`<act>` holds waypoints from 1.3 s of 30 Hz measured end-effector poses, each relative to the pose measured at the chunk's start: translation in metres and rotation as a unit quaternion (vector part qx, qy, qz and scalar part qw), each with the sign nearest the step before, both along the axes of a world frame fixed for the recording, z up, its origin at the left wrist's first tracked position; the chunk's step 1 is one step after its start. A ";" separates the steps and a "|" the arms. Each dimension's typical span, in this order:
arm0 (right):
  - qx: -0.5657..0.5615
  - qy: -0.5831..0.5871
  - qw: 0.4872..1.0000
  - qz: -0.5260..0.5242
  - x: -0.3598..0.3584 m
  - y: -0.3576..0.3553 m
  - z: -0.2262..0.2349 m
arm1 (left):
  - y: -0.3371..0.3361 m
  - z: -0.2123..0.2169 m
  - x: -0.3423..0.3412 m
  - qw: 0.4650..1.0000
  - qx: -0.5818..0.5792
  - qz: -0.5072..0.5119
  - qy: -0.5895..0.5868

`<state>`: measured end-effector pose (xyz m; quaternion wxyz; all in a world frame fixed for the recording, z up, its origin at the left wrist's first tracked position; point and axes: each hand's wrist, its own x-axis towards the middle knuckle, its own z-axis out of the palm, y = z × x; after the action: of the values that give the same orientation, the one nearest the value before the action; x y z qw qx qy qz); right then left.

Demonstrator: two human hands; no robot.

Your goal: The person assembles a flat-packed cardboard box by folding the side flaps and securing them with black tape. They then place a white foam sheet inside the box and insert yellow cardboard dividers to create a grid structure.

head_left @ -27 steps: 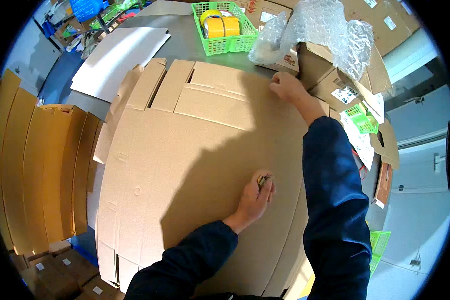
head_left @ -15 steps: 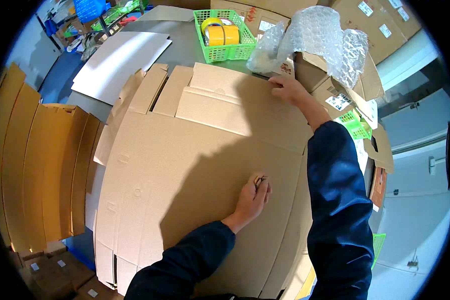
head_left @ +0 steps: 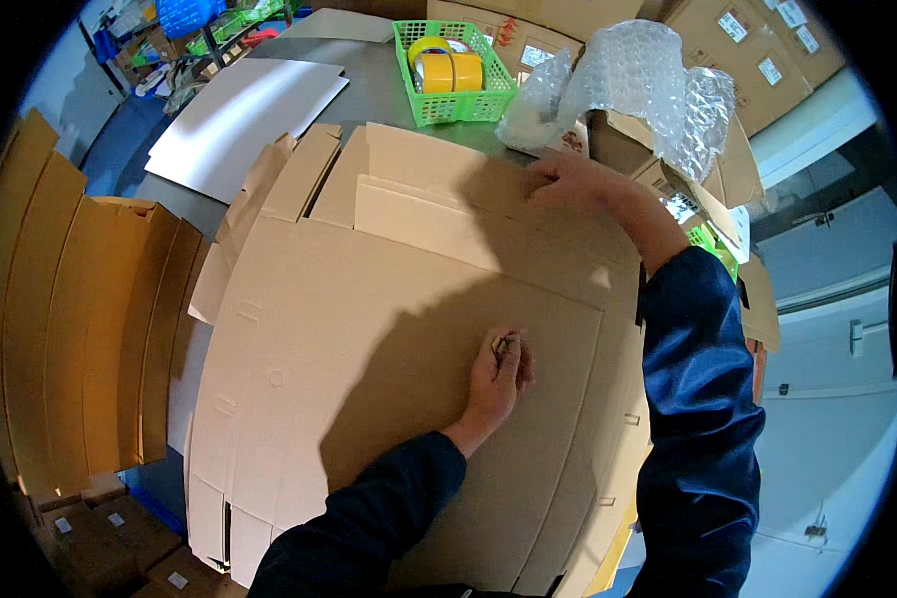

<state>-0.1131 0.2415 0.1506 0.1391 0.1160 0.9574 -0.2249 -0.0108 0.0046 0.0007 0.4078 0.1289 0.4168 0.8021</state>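
A large flattened brown cardboard box (head_left: 369, 329) lies across the grey table (head_left: 369, 95) in front of me. My left hand (head_left: 498, 374) rests on the middle of the box, fingers curled around a small object that I cannot make out. My right hand (head_left: 568, 184) reaches far forward and presses on the box's far flap, fingers spread flat. Both arms wear dark blue sleeves.
A green basket (head_left: 453, 95) with yellow tape rolls stands at the back. Bubble wrap (head_left: 648, 85) lies over open boxes at the back right. A white sheet (head_left: 239, 115) lies at the back left. Folded cardboard sheets (head_left: 70, 319) stand stacked at the left.
My view has shifted slightly forward and left. My right hand stays on the far flap and my left hand stays on the box's middle.
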 end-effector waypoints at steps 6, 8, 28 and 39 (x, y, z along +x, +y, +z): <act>0.000 -0.037 0.999 -0.004 0.006 0.001 -0.010 | 0.006 0.000 -0.010 0.999 0.020 0.029 -0.039; 0.012 -0.041 0.999 -0.020 0.001 0.006 -0.015 | 0.008 -0.002 -0.017 0.997 0.032 0.035 -0.066; -0.157 -0.004 0.985 0.077 -0.028 0.093 -0.086 | 0.010 -0.008 -0.014 0.996 0.041 0.024 -0.075; -0.140 -0.039 0.989 0.030 -0.029 0.093 -0.087 | 0.010 -0.005 -0.013 0.998 0.025 0.021 -0.044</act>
<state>-0.1423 0.3349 0.0631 0.1983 0.0753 0.9131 -0.3481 -0.0237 0.0146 -0.0046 0.4060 0.0946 0.3808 0.8254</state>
